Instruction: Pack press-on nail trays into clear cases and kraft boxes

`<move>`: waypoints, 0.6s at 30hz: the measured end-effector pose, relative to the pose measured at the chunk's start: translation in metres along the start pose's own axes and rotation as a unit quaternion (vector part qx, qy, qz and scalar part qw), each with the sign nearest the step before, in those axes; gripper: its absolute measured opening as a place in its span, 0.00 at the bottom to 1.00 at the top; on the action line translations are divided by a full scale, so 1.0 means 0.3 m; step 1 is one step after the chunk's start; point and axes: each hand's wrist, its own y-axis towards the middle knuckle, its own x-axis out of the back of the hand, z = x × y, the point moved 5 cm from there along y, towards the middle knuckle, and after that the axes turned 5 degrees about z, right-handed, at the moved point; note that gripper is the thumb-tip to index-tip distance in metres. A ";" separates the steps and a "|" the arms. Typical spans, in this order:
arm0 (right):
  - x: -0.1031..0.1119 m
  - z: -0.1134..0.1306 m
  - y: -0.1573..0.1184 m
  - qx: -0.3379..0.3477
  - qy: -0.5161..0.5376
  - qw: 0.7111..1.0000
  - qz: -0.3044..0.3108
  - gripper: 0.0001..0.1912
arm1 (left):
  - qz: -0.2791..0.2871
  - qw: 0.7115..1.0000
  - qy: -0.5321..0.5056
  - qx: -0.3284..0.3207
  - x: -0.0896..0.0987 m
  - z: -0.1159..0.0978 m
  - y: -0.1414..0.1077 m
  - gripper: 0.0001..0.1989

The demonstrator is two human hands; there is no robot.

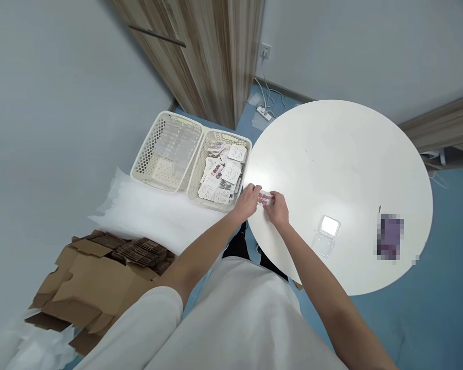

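Note:
At the left edge of the round white table, my left hand [247, 201] and my right hand [278, 209] hold a small printed card [264, 198] between them. Reddish pictures show on its face; whether it is one card or a stack I cannot tell. Both hands have their fingers closed on its sides. To the right of my right hand, a small clear plastic case [324, 244] lies opened on the table, with a white piece [329, 226] in its upper half. Just left of my left hand, a white basket [193, 174] holds many similar printed cards [231, 172].
Another white basket [139, 163] holds clear plastic cases [177, 141]. A pixelated purple item [391, 236] lies on the right of the table [343, 154]. White wrapping sheet [154, 208] and a cardboard box [96, 280] of folded brown pieces stand at left. A power strip [264, 113] lies on the floor.

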 end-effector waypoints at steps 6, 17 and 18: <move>-0.001 -0.003 -0.036 0.039 0.081 0.996 0.004 0.27 | -0.023 0.999 -0.037 -0.004 -0.015 -0.019 -0.043 0.28; 0.183 -0.218 -0.246 0.073 0.130 0.989 0.011 0.35 | 0.002 0.994 -0.086 -0.068 -0.135 -0.289 -0.119 0.32; 0.205 -0.249 -0.272 0.074 0.129 0.989 0.007 0.36 | 0.011 0.993 -0.086 -0.078 -0.158 -0.326 -0.126 0.33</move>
